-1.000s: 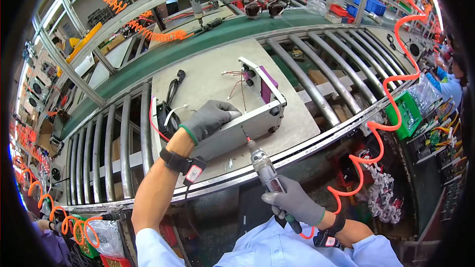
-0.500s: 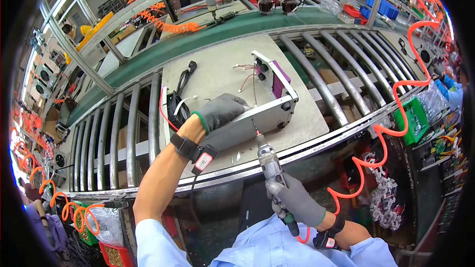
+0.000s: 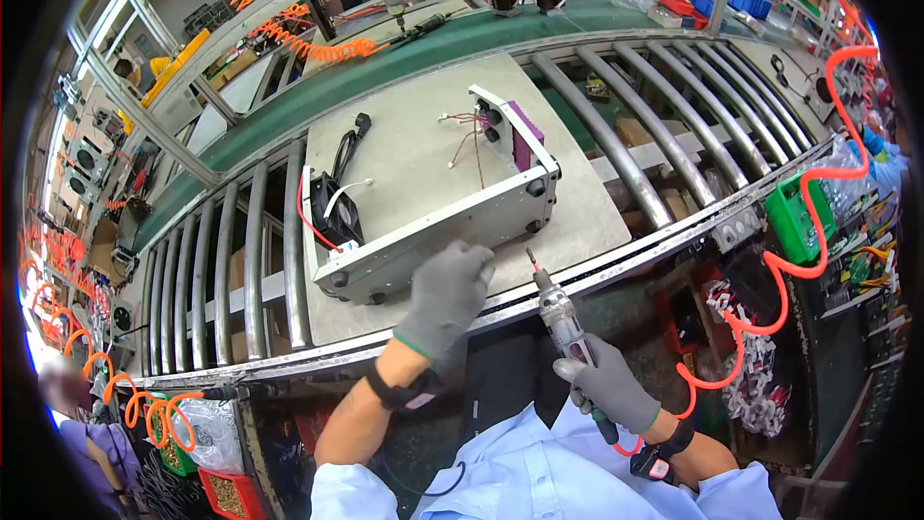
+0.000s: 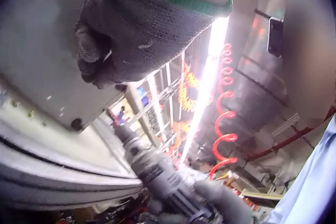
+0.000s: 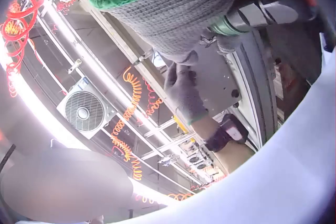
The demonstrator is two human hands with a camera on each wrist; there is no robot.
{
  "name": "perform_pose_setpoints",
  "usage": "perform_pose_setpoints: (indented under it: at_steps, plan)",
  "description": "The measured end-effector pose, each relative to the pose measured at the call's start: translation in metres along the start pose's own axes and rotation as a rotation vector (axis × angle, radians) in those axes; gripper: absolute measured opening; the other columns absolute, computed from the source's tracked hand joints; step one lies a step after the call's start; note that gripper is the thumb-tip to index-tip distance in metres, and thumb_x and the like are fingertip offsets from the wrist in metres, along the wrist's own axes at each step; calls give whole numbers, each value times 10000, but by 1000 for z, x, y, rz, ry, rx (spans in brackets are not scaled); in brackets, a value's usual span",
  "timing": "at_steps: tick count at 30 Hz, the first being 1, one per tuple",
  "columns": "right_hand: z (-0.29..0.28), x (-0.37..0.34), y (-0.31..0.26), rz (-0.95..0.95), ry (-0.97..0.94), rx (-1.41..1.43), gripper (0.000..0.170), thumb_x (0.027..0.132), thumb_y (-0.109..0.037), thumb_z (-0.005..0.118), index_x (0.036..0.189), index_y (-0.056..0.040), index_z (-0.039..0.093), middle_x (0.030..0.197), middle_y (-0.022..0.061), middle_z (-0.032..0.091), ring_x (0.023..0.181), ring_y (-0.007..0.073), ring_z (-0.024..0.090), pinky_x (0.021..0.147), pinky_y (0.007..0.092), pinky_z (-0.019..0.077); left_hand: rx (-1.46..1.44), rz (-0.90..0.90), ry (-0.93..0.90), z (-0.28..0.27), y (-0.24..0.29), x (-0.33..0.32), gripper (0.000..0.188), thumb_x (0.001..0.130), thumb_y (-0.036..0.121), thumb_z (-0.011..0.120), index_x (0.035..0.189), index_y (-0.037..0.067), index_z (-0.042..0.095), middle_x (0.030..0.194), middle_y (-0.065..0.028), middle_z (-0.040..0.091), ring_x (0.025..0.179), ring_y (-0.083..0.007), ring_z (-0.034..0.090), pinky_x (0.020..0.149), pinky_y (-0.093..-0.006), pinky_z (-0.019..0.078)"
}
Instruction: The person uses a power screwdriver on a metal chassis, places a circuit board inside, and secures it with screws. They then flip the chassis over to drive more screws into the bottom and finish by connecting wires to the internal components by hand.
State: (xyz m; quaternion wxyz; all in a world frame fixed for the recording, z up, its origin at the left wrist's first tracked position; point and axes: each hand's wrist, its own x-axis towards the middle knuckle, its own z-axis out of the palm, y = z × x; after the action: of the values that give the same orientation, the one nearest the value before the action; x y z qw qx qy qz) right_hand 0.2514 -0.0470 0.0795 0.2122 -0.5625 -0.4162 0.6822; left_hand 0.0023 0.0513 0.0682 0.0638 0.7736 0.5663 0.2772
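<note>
A U-shaped metal chassis [image 3: 385,268] lies on a pale board [image 3: 414,125], its long panel facing me. A black fan [image 3: 342,220] sits at its left end, a purple part [image 3: 526,141] at its right. My gloved left hand [image 3: 448,294] is slightly blurred in front of the panel, fingers curled; the left wrist view shows the same hand [image 4: 144,32] with nothing visible in its fingers. My gloved right hand [image 3: 616,385] grips an air screwdriver [image 3: 563,323] with an orange coiled hose. Its bit points up, just off the chassis's lower right corner.
Metal conveyor rollers [image 3: 640,140] flank the board on both sides. A green belt [image 3: 481,39] runs behind. The orange hose [image 3: 751,327] loops along my right, near a green bin [image 3: 799,220]. A red bin [image 3: 231,496] stands at lower left.
My left hand has come off the panel's top edge and moved down and right in front of it. The screwdriver bit has drawn away from the panel face to the right.
</note>
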Motion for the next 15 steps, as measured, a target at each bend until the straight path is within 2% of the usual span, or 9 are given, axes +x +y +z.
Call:
perform_pose_setpoints:
  at_steps: [1, 3, 5, 8, 11, 14, 15]
  plan:
    - [-2, 1, 5, 6, 2, -3, 346, 909, -276, 696, 1086, -22, 541, 668, 22, 554, 497, 80, 546, 438, 256, 446, 6, -7, 15, 23, -7, -7, 77, 870, 150, 687, 942, 128, 703, 857, -110, 648, 778, -341, 662, 656, -448, 538]
    - [-4, 2, 12, 4, -3, 4, 354, 904, -277, 701, 1089, -20, 543, 677, 23, 555, 498, 81, 547, 439, 258, 449, 168, -9, -34, 56, -20, -9, 72, 877, 149, 674, 943, 128, 693, 865, -111, 645, 779, -336, 665, 662, -449, 541]
    - [-4, 1, 18, -5, -17, 23, 363, 897, -281, 709, 1091, -21, 545, 686, 23, 555, 500, 82, 546, 441, 259, 450, 298, -38, -121, 66, -20, -7, 64, 887, 152, 652, 935, 120, 679, 892, -122, 644, 793, -352, 664, 671, -465, 544]
    - [-3, 2, 23, -15, -25, -3, 387, 882, -294, 726, 1096, -26, 547, 705, 24, 561, 506, 82, 550, 439, 262, 450, 197, 13, 35, 69, -20, -6, 98, 891, 149, 661, 968, 90, 673, 863, -99, 645, 726, -290, 662, 643, -439, 540]
    - [0, 1, 22, -49, -38, -43, 412, 861, -276, 741, 1136, -27, 562, 741, 33, 573, 542, 87, 558, 469, 266, 467, -499, -235, -16, 49, -14, -9, 133, 937, 172, 660, 996, 53, 658, 808, -53, 630, 629, -160, 595, 586, -347, 516]
    - [4, 5, 29, -122, -62, -102, 445, 838, -270, 753, 1163, -27, 570, 769, 38, 576, 562, 92, 565, 483, 270, 479, -1118, -762, -221, 27, -10, -17, 170, 989, 147, 617, 1098, 28, 668, 810, -33, 637, 635, -65, 536, 533, -235, 453]
    - [6, 7, 31, -151, -71, -125, 463, 828, -275, 761, 1172, -28, 573, 782, 39, 578, 567, 92, 565, 485, 270, 481, -1238, -784, -194, 27, -8, -21, 228, 996, 252, 644, 1021, 27, 619, 770, -14, 590, 573, -37, 474, 534, -202, 432]
